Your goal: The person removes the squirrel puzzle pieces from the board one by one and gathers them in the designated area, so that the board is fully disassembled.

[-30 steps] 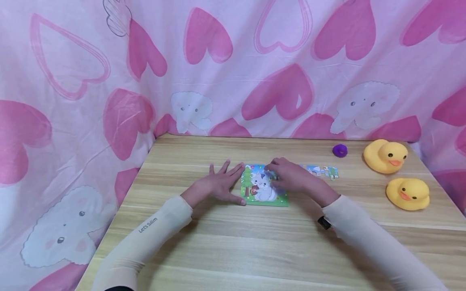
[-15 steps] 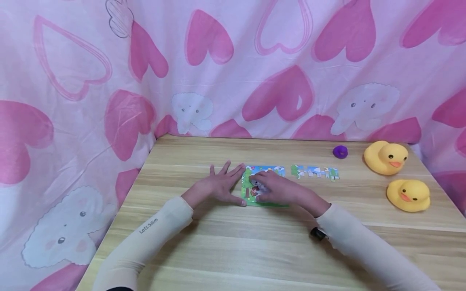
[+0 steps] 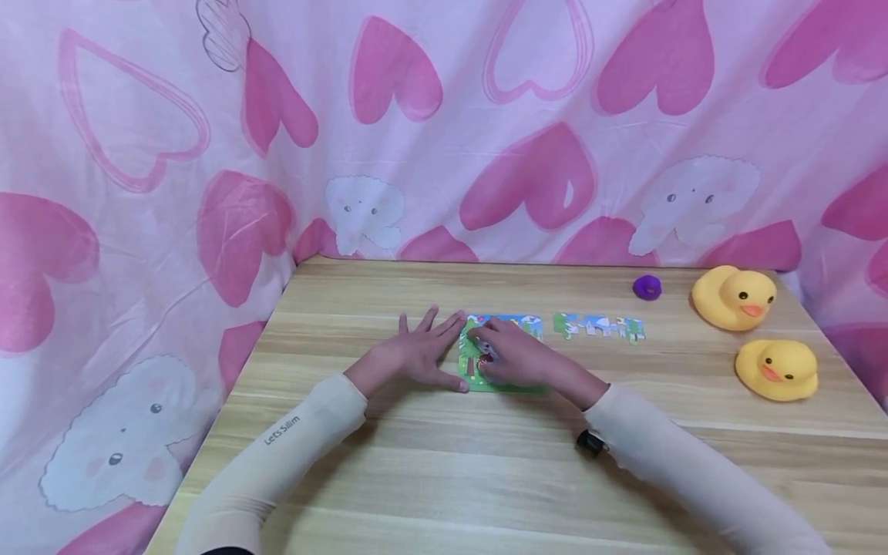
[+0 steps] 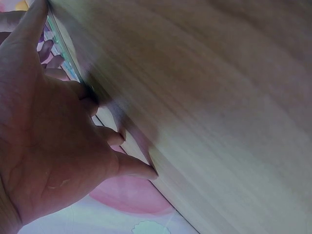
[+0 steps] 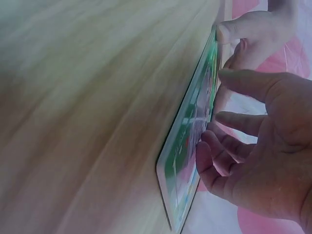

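Observation:
A picture puzzle [image 3: 474, 366] with a green-edged board lies flat on the wooden table, showing trees and part of a cartoon animal. Spread beside its left edge, my left hand [image 3: 419, 354] rests with the index finger and thumb right at the board's side. My right hand [image 3: 520, 356] is over the puzzle and covers much of the picture. In the right wrist view, loosely bent fingertips [image 5: 204, 151] meet the puzzle's surface, the thumb stands apart, and nothing shows between them. Several loose puzzle pieces [image 3: 598, 327] lie in a row right of the board.
Two yellow rubber ducks [image 3: 735, 298] stand at the table's right side. A small purple duck [image 3: 647, 287] sits near the back edge. Behind and beside the wooden table [image 3: 444, 470] hangs a pink heart-patterned curtain [image 3: 444, 154].
My right hand has moved left across the puzzle, from its right side onto the middle, uncovering the leftmost loose piece. My left hand has stayed in place.

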### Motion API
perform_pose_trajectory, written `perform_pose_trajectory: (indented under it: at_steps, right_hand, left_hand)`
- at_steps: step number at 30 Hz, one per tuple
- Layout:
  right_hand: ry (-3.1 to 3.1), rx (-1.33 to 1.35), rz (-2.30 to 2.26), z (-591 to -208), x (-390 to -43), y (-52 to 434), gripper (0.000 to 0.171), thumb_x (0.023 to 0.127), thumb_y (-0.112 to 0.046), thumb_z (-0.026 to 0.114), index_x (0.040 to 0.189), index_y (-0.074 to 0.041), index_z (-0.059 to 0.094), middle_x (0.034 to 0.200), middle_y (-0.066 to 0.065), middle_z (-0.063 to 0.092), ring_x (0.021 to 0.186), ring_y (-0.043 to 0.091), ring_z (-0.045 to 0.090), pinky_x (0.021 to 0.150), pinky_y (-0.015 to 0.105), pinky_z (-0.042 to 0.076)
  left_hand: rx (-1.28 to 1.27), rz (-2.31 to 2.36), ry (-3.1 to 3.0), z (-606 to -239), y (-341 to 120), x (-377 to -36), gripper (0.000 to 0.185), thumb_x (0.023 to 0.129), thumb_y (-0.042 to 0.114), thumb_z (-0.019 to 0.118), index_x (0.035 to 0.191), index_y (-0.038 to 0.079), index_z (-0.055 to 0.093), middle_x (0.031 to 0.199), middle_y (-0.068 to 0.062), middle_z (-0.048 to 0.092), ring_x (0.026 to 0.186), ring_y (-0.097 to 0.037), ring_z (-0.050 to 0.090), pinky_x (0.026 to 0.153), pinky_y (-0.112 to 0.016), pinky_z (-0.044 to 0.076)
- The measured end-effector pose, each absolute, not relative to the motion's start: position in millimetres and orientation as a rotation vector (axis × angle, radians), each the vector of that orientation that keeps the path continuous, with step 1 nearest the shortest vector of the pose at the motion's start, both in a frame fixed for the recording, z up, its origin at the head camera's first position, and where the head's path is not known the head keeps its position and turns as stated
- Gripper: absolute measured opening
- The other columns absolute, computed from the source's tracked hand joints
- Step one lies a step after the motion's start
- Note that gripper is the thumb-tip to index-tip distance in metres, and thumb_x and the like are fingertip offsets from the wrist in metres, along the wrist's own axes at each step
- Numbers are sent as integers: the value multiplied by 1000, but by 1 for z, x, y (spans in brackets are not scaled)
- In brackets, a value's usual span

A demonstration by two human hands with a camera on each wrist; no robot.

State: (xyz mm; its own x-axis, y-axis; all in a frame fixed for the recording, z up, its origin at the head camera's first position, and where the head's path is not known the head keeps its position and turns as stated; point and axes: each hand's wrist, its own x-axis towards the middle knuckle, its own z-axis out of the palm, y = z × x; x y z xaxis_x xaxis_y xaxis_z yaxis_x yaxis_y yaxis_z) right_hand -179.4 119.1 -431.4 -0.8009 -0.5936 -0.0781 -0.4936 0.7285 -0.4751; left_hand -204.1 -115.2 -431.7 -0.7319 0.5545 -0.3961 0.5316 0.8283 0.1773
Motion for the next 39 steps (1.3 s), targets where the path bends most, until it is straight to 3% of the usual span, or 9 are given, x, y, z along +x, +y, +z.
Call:
perform_pose_trajectory:
  at_steps: [3,9,14,27,32,39]
  right_hand:
    - [2728,-829,-610,-432,-181,114,55,97,-22,77,148,-12,60,137,12,60,112,24,59,96,43,58]
    - [2733,-805,-597,-431,-190,111,53,90,-18,85,138,-14,65,138,15,61,122,31,59,105,50,56]
    - [2709,-780,-662,-429,-197,110,54,84,-19,91,132,-15,67,127,14,63,113,28,61,98,46,57]
    - [2603,-740,-719,-428,-211,113,49,86,-9,86,131,-18,69,125,12,64,115,27,64,97,44,59]
    - [2588,-746,-668,-425,-213,114,49,87,-15,87,133,-19,70,123,11,64,109,24,62,95,43,58]
    - [2586,-764,-637,-425,-215,112,52,84,-22,91,132,-19,70,125,10,67,113,24,64,98,46,57]
  left_hand:
    - [811,68,2568,-432,-114,-205,127,83,90,58,170,27,-9,180,10,-11,166,-40,-11,120,-86,0]
    - [811,48,2565,-433,-114,-205,127,83,91,56,170,28,-10,179,11,-12,166,-38,-11,120,-85,1]
    - [817,46,2570,-433,-115,-206,127,82,92,55,170,28,-9,179,12,-12,166,-39,-11,120,-86,2]
    - [825,49,2566,-432,-114,-205,126,83,91,56,170,28,-9,179,11,-13,166,-39,-11,119,-86,1]
    - [822,57,2567,-431,-114,-205,125,83,90,57,171,27,-7,180,10,-11,166,-40,-10,119,-86,2]
    - [824,82,2572,-431,-115,-205,126,84,89,58,171,27,-6,180,9,-10,166,-41,-9,119,-87,1]
